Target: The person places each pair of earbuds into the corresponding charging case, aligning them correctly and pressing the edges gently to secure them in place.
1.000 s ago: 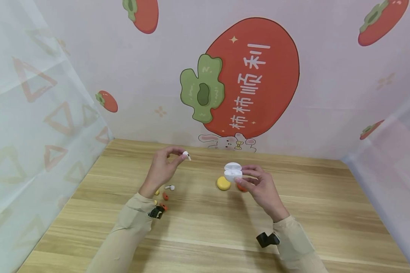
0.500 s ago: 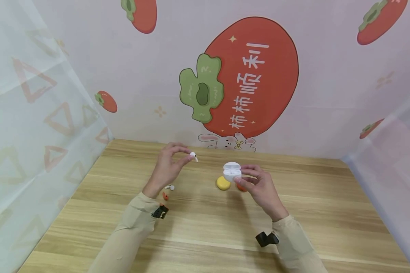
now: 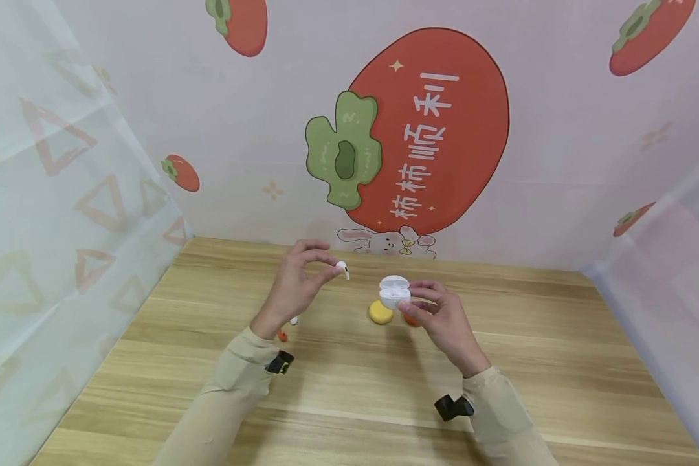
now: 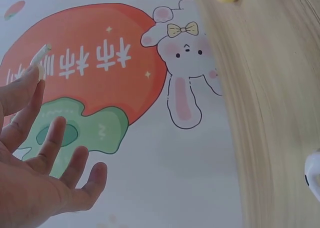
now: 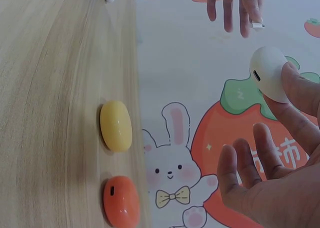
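My left hand (image 3: 294, 288) pinches a white earbud (image 3: 342, 268) between thumb and index finger, its stem pointing down. In the left wrist view, that earbud (image 4: 41, 55) shows at the fingertips while the other fingers spread loosely. To the right, my right hand (image 3: 447, 321) grips a white earbud charging case (image 3: 393, 296) by its side, above the table. The case's lid is up and its inside faces me. Its rounded white underside (image 5: 267, 73) with a small dark port appears in the right wrist view. A short gap separates earbud and case.
A yellow case (image 3: 380, 313) and an orange-red case (image 5: 122, 203) lie on the wooden table (image 3: 349, 401) beneath my right hand. Another white earbud (image 3: 294, 320) and an orange earbud (image 3: 282, 335) lie by my left wrist. A printed wall sheet (image 3: 239, 213) rises behind.
My left hand has moved right with the earbud, closer to the white case, and its forearm now covers more of the loose earbuds. The right hand stays almost still.
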{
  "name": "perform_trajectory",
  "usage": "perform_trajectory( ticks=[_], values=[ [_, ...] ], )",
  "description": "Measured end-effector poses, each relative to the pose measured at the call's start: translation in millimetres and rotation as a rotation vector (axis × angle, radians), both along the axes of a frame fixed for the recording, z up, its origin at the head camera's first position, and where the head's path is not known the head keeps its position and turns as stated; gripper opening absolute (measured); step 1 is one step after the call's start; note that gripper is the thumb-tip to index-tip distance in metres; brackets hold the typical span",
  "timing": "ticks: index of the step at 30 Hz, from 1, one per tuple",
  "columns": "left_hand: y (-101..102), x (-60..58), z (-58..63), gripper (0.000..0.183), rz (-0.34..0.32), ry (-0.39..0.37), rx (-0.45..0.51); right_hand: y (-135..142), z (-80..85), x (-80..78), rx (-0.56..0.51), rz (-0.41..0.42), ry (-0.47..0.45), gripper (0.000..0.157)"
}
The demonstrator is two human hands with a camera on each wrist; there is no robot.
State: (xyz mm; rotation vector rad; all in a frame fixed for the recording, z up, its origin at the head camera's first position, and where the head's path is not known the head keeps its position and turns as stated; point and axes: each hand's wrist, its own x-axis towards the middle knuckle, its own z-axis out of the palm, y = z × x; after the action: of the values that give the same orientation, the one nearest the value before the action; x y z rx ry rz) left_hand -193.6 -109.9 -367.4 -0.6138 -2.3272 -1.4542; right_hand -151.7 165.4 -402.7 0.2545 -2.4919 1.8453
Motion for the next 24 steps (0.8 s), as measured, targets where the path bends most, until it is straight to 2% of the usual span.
perform_trajectory(
  ticks=[5,13,24],
  values=[
    [5,0.8,0.5,0.013,-0.015,0.002,0.001,0,0.1,0.0,0.002,0.001,0.007,0.029],
    [18,3.1,2.3,0.012,-0.051,0.047,0.007,-2,0.6,0.2,0.002,0.001,0.009,0.03],
    [32,6.1,0.7,0.011,-0.082,0.045,-0.002,-3,1.5,0.4,0.014,0.006,-0.007,0.031]
  ],
)
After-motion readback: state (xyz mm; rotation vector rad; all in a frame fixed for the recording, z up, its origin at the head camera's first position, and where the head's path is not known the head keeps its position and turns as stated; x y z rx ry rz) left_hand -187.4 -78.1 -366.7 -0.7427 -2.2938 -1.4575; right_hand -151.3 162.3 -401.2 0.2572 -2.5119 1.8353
